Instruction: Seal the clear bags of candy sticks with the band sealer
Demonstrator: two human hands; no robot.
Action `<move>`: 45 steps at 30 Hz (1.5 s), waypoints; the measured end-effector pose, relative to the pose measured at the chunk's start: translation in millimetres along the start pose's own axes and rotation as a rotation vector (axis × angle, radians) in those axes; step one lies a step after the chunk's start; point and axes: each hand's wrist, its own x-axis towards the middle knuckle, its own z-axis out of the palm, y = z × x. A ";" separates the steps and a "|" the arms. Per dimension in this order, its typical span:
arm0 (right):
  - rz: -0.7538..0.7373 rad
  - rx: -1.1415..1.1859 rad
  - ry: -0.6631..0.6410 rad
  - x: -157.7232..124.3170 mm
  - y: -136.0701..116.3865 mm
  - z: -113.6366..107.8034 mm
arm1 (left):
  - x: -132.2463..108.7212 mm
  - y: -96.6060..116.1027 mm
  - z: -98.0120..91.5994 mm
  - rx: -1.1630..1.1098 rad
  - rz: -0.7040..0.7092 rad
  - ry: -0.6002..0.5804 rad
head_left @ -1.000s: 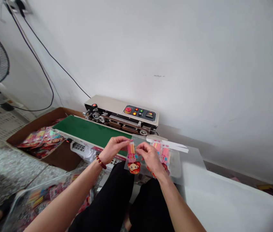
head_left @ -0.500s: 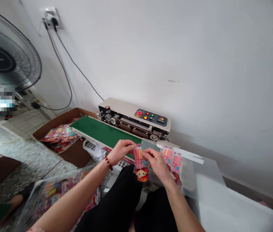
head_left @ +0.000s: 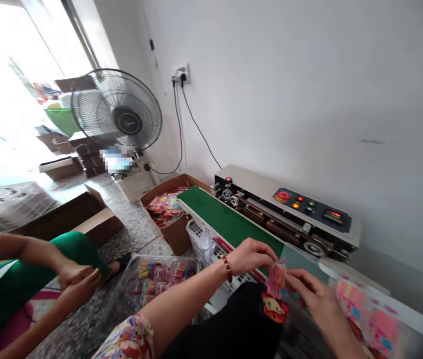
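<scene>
Between my two hands hangs a small clear packet (head_left: pixel 278 279) of pink and yellow sticks, with a red-haired cartoon face on its lower part. My left hand (head_left: pixel 252 257), with a beaded bracelet at the wrist, pinches its top edge. The thumb and fingers of my right hand (head_left: pixel 314 294) close on the packet's right edge, slightly blurred. Two similar pink packets lie to the right of that hand, partly behind it. Just beyond my hands stands a band sealing machine (head_left: pixel 309 204) with lit buttons and a green conveyor belt (head_left: pixel 226 219).
A cardboard box (head_left: pixel 181 234) of packets stands at the belt's far end. Lower left, a clear plastic bin (head_left: pixel 121 294) holds more packets. A co-worker in green (head_left: pixel 80 279) sits at left, hands together. Behind are a fan (head_left: pixel 127 119) and cables (head_left: pixel 200 124).
My view has swung left, bringing the co-worker's arms and more boxes into sight. Both hands still hold the same packet in front of the belt.
</scene>
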 end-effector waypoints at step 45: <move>-0.479 -0.659 0.059 -13.4 -61.5 -44.5 | -20.9 -7.1 29.9 -0.038 -0.128 -0.089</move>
